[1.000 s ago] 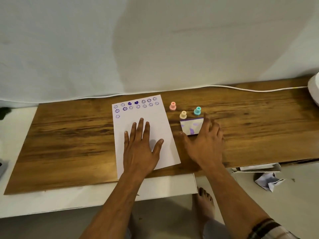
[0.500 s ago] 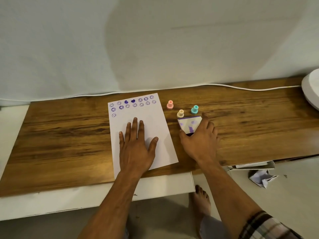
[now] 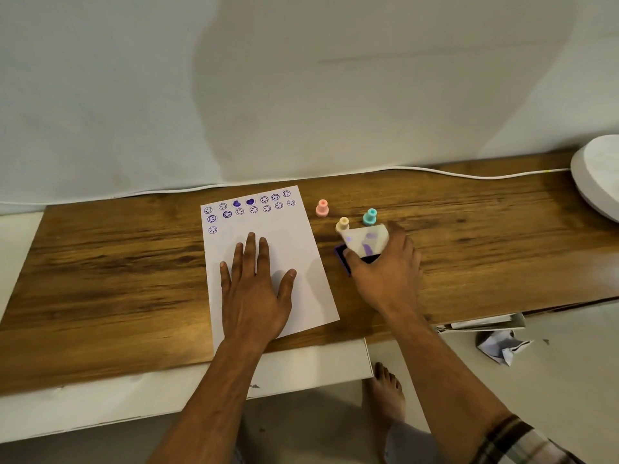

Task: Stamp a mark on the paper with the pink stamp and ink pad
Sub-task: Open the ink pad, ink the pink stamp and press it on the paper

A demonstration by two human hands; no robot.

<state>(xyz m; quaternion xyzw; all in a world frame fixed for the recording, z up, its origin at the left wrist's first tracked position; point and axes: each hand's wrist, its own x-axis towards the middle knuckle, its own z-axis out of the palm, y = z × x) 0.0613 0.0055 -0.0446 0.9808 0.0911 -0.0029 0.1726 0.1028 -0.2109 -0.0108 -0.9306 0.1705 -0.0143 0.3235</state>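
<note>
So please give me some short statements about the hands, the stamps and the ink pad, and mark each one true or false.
1. The left hand lies flat on the paper. True.
2. The right hand holds the pink stamp. False: it lifts the ink pad lid; the stamp stands untouched.
3. The paper is blank. False: purple marks fill its top.
4. Three stamps stand on the table. True.
5. The ink pad is shut. False: the lid is tilted up.

Wooden board [image 3: 100,279], yellow stamp [image 3: 342,224] and teal stamp [image 3: 369,217] near each other — white cable [image 3: 469,174], crumpled paper [image 3: 500,346] on the floor
</note>
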